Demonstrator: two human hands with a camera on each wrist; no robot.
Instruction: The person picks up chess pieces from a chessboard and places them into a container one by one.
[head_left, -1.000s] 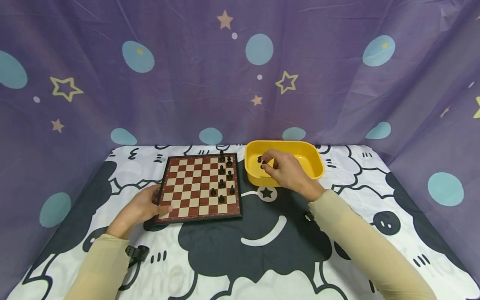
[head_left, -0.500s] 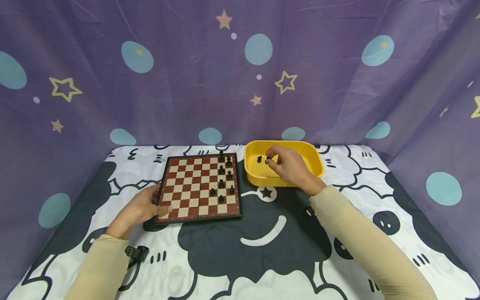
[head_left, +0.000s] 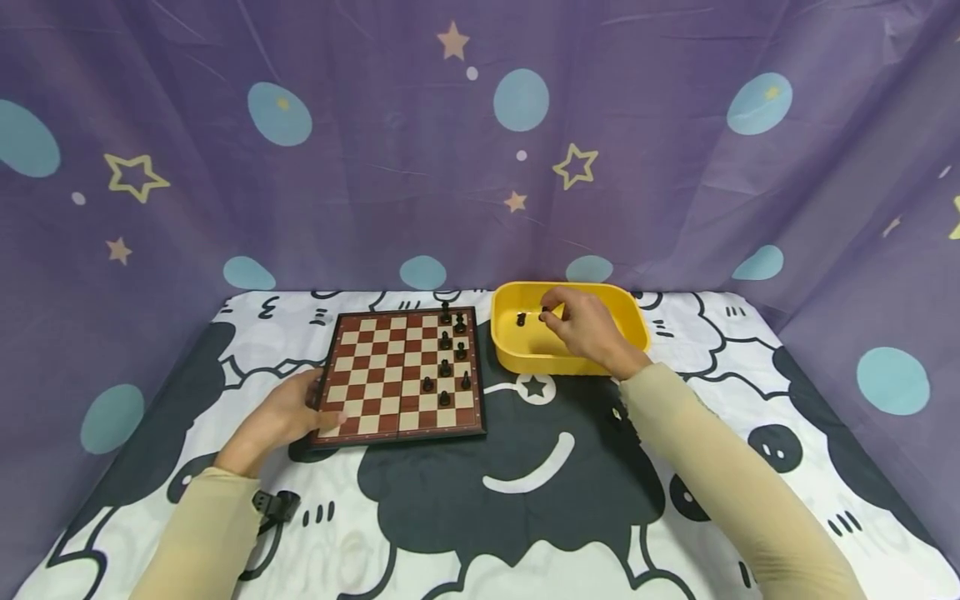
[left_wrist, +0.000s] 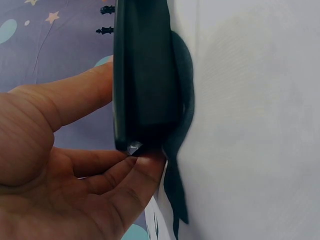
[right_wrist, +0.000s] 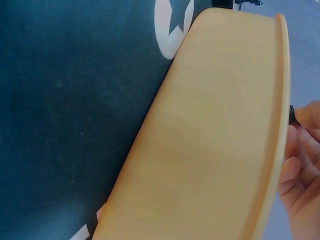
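Note:
A red-and-cream chessboard (head_left: 367,375) lies on the cloth, with several black chess pieces (head_left: 446,367) upright near its right side. At its left edge, my left hand (head_left: 279,418) grips the board, thumb on top; the left wrist view has the fingers under the dark board side (left_wrist: 147,75). Over the yellow tub (head_left: 555,364), my right hand (head_left: 588,329) pinches a small black chess piece (head_left: 544,313) between thumb and fingers. Only a dark bit of that chess piece (right_wrist: 292,115) shows beyond the rim in the right wrist view. Another black piece (head_left: 521,319) sits in the tub.
A patterned black-and-white cloth (head_left: 450,517) covers the table. A purple curtain (head_left: 360,208) closes off the back and both sides. The tub stands just right of the board, near the back edge.
My right hand has shifted a little to the right over the tub, with the pinched chess piece moving along. My left hand and the board have stayed in place.

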